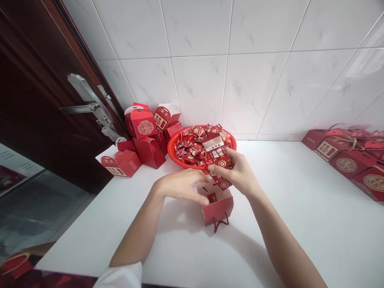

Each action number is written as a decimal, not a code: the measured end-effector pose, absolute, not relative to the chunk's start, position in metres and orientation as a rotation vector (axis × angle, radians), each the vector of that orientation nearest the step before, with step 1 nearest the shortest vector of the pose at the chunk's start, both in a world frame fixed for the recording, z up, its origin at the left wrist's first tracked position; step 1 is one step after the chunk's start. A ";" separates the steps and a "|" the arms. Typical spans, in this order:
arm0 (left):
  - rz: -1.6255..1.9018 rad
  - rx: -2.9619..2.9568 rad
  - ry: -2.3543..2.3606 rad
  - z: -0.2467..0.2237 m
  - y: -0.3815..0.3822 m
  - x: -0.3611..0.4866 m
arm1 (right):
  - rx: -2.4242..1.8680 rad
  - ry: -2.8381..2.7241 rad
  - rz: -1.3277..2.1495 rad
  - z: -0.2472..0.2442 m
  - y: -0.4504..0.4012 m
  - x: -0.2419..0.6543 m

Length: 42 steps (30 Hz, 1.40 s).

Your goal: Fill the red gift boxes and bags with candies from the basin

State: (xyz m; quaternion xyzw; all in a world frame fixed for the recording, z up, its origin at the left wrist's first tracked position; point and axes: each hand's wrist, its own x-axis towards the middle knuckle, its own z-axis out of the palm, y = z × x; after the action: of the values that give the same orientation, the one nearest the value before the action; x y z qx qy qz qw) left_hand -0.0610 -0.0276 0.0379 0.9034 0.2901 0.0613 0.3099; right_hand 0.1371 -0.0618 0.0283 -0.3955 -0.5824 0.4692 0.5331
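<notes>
My right hand (237, 172) grips a dark red printed packet (218, 154) with gold and white lettering, thumb across its front. It is tilted above an open red gift box (218, 209), which has a white inside and a dark red cord handle hanging on the near side. At least one small red wrapped piece (212, 198) lies in the box. My left hand (183, 186) holds the box at its left side, the thumb at the rim and the fingers towards the far side. Just behind stands a round red basin (171, 154) heaped with red wrapped sweets (192, 148).
Several red gift boxes (144, 132) are stacked at the back left, beside a dark wooden door (33, 72) with a metal handle (79, 108). More closed gift boxes (348, 164) stand at the right, against the tiled wall (255, 88). The white tabletop (294, 192) lies beneath.
</notes>
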 end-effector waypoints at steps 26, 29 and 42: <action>0.057 2.363 0.738 0.039 -0.030 -0.063 | -0.886 -1.399 1.145 0.031 -0.066 0.136; 0.046 2.397 0.728 0.039 -0.031 -0.063 | -0.817 -1.410 1.215 0.033 -0.068 0.142; 0.129 2.363 0.543 0.038 -0.025 -0.061 | -0.813 -2.304 0.964 0.034 -0.069 0.163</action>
State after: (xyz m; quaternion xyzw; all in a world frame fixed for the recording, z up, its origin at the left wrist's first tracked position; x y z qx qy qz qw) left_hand -0.0612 -0.0254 0.0380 0.9119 0.2096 0.0497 0.3493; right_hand 0.1635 -0.0691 0.0342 -0.2992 -0.8482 0.3550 0.2549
